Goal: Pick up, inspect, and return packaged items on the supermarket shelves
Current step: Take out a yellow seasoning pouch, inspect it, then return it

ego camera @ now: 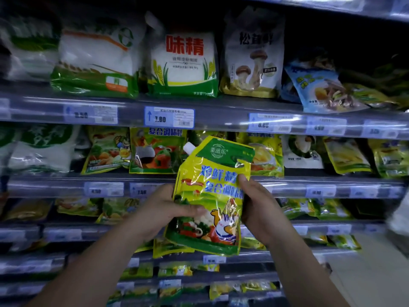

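Note:
A yellow and green seasoning pouch (212, 191) with a white spout at its top left corner and a cartoon chicken on its front is held upright, tilted slightly right, in front of the shelves. My left hand (170, 207) grips its lower left edge, thumb across the front. On the pouch's right edge sits my right hand (256, 204), fingers wrapped behind and thumb on the front. The printed front faces me.
Several shelf tiers (132, 114) with price tags run across the view. White and green bags (181, 65) and a mushroom pouch (252, 56) stand on the upper tier. Yellow seasoning packets (155, 151) fill the tiers behind and below the hands. Floor shows at lower right.

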{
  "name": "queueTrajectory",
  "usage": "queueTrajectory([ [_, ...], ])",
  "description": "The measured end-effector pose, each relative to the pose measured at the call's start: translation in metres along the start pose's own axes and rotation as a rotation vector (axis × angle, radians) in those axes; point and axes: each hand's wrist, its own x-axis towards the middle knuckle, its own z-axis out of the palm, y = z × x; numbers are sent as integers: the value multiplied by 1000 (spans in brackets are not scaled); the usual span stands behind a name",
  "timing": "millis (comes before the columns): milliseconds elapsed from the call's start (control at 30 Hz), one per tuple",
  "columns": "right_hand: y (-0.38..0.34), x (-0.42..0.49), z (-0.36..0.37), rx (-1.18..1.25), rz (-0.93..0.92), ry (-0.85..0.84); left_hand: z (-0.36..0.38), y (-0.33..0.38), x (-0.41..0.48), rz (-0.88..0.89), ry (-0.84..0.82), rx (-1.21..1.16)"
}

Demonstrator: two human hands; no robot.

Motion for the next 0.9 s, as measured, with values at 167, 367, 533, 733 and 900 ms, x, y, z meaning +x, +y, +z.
queueTrajectory([
  [167,13,-6,11,-33,-32,6,-23,3,-4,103,175,-71],
  [367,16,-9,30,1,-148,51,-31,8,-9,274,223,-1],
  [533,15,-8,34,-176,-342,260,-27,2,-11,249,239,-143],
  [733,6,-11,30,-168,-314,172,-34,-2,-10,196,258,-245],
  [900,8,-12,30,-300,-415,240,-29,-5,-13,222,248,-191],
])
